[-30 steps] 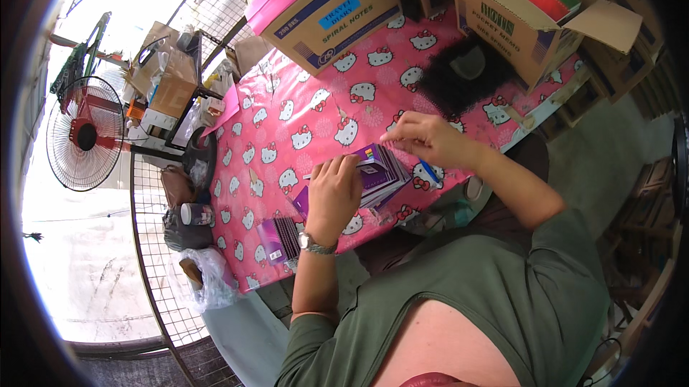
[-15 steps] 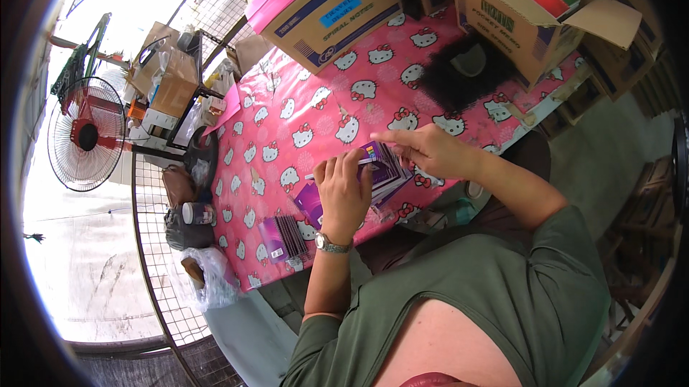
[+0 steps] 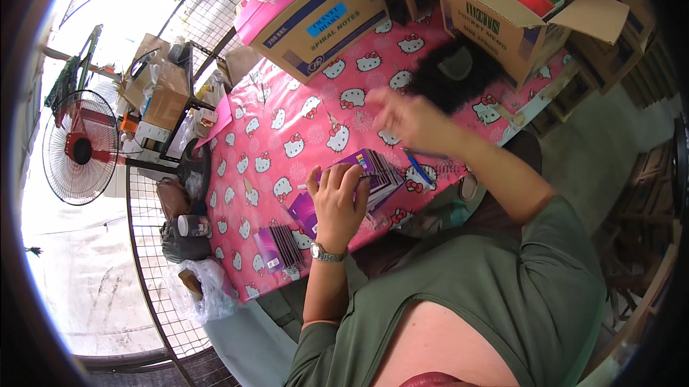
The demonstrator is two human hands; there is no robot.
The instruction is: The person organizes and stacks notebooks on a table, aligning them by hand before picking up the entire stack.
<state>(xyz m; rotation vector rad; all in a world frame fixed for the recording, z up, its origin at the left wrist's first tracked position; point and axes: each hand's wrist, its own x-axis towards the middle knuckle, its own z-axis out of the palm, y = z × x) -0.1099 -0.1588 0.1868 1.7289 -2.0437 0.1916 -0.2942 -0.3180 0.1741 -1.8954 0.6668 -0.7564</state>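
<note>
My left hand (image 3: 336, 197), with a watch on its wrist, is closed over the near left edge of a stack of purple spiral notebooks (image 3: 384, 190). Its fingers curl over the top notebook, beside the black coil binding. My right hand (image 3: 420, 123) is raised over the table, beyond and to the right of the stack. It is blurred, with fingers apart and nothing visible in them. A blue pen-like tool (image 3: 419, 167) lies right of the stack, near a loose dark wire coil (image 3: 451, 170). Another small pile of purple spiral notebooks (image 3: 278, 248) sits at the near left.
A pink patterned cloth (image 3: 287, 118) covers the table. Cardboard boxes (image 3: 316, 21) stand at the back, one open box (image 3: 495, 32) holding colourful pads. A black fuzzy mat (image 3: 456, 71) lies before it. A fan (image 3: 79, 149) and plastic bag (image 3: 204, 290) are at left.
My right hand has lifted off the notebooks and moved away toward the back of the table, uncovering the blue tool and coil. My left hand stays on the stack. The view has shifted slightly.
</note>
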